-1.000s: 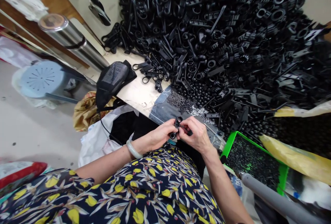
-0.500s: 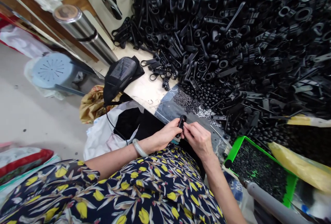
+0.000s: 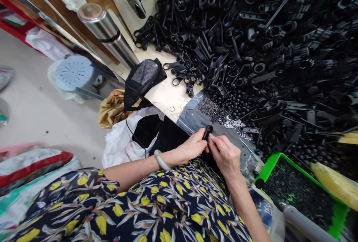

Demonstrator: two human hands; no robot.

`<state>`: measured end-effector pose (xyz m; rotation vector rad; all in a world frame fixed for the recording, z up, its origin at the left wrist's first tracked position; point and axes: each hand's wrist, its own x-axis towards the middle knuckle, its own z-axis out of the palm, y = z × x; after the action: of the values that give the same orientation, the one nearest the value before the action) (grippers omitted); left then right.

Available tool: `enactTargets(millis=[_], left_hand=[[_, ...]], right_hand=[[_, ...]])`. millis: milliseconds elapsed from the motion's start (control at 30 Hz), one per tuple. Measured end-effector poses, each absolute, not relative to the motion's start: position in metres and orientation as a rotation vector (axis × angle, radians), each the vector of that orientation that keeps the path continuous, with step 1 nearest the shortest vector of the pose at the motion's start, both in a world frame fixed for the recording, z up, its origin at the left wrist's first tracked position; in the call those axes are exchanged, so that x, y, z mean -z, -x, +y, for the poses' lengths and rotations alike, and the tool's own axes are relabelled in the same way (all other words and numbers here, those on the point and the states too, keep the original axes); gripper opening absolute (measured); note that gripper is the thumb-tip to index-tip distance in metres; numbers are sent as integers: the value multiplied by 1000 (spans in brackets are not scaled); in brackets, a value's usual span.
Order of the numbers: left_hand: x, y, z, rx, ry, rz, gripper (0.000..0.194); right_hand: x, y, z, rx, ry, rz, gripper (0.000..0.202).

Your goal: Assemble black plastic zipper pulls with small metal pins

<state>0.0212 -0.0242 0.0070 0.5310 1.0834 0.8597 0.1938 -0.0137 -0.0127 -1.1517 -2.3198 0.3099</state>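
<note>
In my left hand [image 3: 195,144], thumb and fingers are closed around a small black plastic part [image 3: 207,131], oblong with a rounded end, held above the front edge of the bench. My right hand [image 3: 226,153] is pinched right beside the part, fingertips against its lower side. Anything between those fingertips is hidden or too small to make out. Just beyond my hands, on a grey-blue cloth [image 3: 190,117], lie small dark pieces [image 3: 211,108], black balls [image 3: 240,104] and thin silvery pins [image 3: 233,122].
A large heap of black plastic parts [image 3: 237,44] covers the back of the bench. To the right is a green tray [image 3: 268,169] of dark bits, near a yellow bag [image 3: 332,182]. A steel flask [image 3: 112,35] and a black mesh pouch [image 3: 145,74] stand left.
The view has shifted left, so everything appears further right. My left hand keeps its grip on the black part, and my right fingertips stay against it.
</note>
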Motion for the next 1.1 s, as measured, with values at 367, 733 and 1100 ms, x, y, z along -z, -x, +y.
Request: enactTargets(millis=[367, 733, 1100], left_hand=[[-8, -15, -22, -663, -911, 1170, 23], [-1, -11, -22, -599, -1054, 1140, 23], [8, -12, -26, -636, -1182, 1200, 24]], right_hand=[[7, -194, -11, -203, 1192, -2435, 15], [-4, -192, 4, -23, 1102, -2728, 25], [-18, -159, 7, -11, 1387, -2969, 15]])
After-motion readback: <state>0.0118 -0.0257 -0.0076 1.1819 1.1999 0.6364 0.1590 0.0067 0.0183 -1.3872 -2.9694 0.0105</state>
